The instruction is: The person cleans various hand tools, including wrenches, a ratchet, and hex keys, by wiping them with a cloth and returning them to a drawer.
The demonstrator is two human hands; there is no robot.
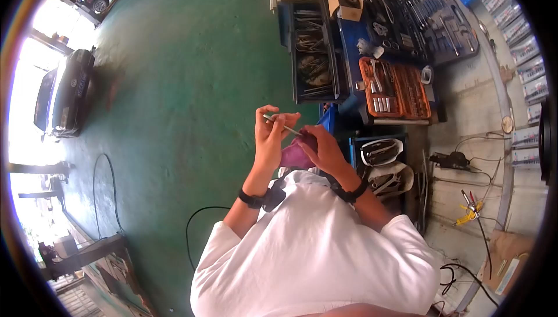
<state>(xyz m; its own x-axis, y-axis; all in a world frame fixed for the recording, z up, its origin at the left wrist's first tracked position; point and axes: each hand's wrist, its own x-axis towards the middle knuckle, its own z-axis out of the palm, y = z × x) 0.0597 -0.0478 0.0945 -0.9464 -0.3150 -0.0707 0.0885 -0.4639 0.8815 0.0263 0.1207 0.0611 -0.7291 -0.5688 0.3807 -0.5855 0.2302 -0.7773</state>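
Observation:
My left hand [269, 136] is closed around a slim, light-coloured rod-shaped tool [292, 130], whose exact kind is too small to make out. The tool slants down to the right, toward my other hand. A purple cloth [296, 155] is bunched in my right hand [323, 149], its fingers curled over it at the tool's lower end. Both hands are close together in front of my chest, near an open tool drawer [297, 93] with several hand tools inside.
On the blue workbench to the right lie an orange socket set case [367, 99], a dark tool case [427, 55] and a cardboard box [347, 13]. Below it is a bin with white-edged items [381, 153]. A dark car [72, 93] and cables are on the left.

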